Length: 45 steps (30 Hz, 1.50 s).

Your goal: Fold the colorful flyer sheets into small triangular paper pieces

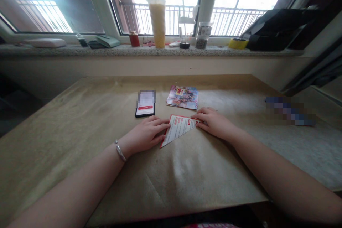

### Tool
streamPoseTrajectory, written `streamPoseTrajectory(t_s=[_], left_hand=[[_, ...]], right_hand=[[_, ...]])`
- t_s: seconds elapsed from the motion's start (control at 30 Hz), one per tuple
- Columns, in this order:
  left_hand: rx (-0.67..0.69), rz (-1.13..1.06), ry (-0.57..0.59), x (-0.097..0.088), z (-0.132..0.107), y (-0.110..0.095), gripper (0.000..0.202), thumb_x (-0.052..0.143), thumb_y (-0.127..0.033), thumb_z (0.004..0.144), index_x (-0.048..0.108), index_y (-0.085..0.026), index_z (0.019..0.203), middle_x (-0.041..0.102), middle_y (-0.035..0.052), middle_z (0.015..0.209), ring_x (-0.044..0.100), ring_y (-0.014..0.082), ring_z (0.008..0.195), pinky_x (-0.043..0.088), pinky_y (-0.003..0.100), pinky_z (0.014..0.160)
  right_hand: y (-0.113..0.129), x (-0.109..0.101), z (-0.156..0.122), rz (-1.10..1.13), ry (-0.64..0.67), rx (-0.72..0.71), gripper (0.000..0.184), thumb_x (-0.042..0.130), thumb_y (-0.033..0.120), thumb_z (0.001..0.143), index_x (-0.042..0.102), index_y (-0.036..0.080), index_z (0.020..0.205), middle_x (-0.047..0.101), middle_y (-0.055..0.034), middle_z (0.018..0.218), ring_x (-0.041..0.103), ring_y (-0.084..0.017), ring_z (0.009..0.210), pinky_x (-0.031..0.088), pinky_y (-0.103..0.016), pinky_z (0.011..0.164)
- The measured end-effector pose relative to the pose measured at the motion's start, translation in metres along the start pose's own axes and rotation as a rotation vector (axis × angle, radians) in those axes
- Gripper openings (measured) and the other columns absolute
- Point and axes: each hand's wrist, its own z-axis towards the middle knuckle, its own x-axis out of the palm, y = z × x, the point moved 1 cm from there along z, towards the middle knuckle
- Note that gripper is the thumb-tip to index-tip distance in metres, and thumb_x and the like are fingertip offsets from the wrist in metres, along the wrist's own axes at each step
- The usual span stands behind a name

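Observation:
A sheet of printed paper (179, 127), folded into a triangle with a red border, lies on the table between my hands. My left hand (146, 132), with a silver bangle at the wrist, has its thumb and fingers at the paper's left edge. At the right corner, the thumb and fingers of my right hand (210, 120) close on the paper and cover its tip. Just beyond the triangle lies a small stack of colourful printed leaflets (184, 97). A phone (145, 104) with its screen lit rests beyond my left hand.
A cream cloth covers the table (120, 185). A blurred dark flat item (290, 111) lies at the far right. On the windowsill (107, 51) stand a tall cup of yellow drink (157, 25), a red jar (134, 39), a yellow tape roll (238, 43) and a black bag (278, 30).

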Motion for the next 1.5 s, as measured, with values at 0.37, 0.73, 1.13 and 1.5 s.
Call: streamPoseTrajectory(t_s=[0.37, 0.73, 1.13, 1.5], left_hand=[[-0.042, -0.065, -0.011, 0.0, 0.0, -0.001, 0.047, 0.049, -0.031, 0.091, 0.042, -0.023, 0.137, 0.044, 0.0054, 0.141, 0.043, 0.0242, 0.12, 0.036, 0.042, 0.105], [-0.276, -0.334, -0.2, 0.009, 0.002, -0.002, 0.068, 0.052, -0.031, 0.086, 0.022, -0.017, 0.146, 0.042, 0.0134, 0.141, 0.046, 0.0252, 0.123, 0.038, 0.045, 0.106], [-0.212, -0.301, -0.136, 0.01, 0.006, -0.007, 0.042, 0.05, -0.026, 0.086, 0.047, -0.018, 0.128, 0.051, 0.0102, 0.133, 0.047, 0.023, 0.122, 0.038, 0.042, 0.107], [0.148, -0.113, -0.142, -0.001, 0.007, -0.014, 0.032, 0.046, -0.011, 0.084, 0.067, -0.023, 0.105, 0.069, 0.0018, 0.109, 0.059, 0.0179, 0.105, 0.048, 0.035, 0.094]], right_hand=[[-0.002, 0.009, 0.004, 0.024, -0.109, 0.002, 0.031, 0.055, 0.028, 0.087, 0.065, 0.02, 0.116, 0.063, -0.0102, 0.107, 0.056, -0.024, 0.099, 0.048, -0.039, 0.088], [-0.003, 0.018, 0.014, 0.17, -0.25, 0.06, 0.023, 0.061, 0.019, 0.078, 0.066, 0.021, 0.101, 0.065, -0.0062, 0.093, 0.059, -0.018, 0.085, 0.049, -0.032, 0.077], [0.0, 0.019, 0.015, 0.062, -0.276, 0.119, 0.022, 0.059, 0.025, 0.083, 0.067, 0.022, 0.103, 0.065, -0.0072, 0.105, 0.058, -0.021, 0.098, 0.047, -0.034, 0.083], [0.015, 0.014, 0.015, 0.003, -0.108, -0.001, 0.026, 0.052, 0.028, 0.088, 0.064, 0.018, 0.109, 0.066, -0.0097, 0.116, 0.058, -0.023, 0.109, 0.043, -0.038, 0.096]])
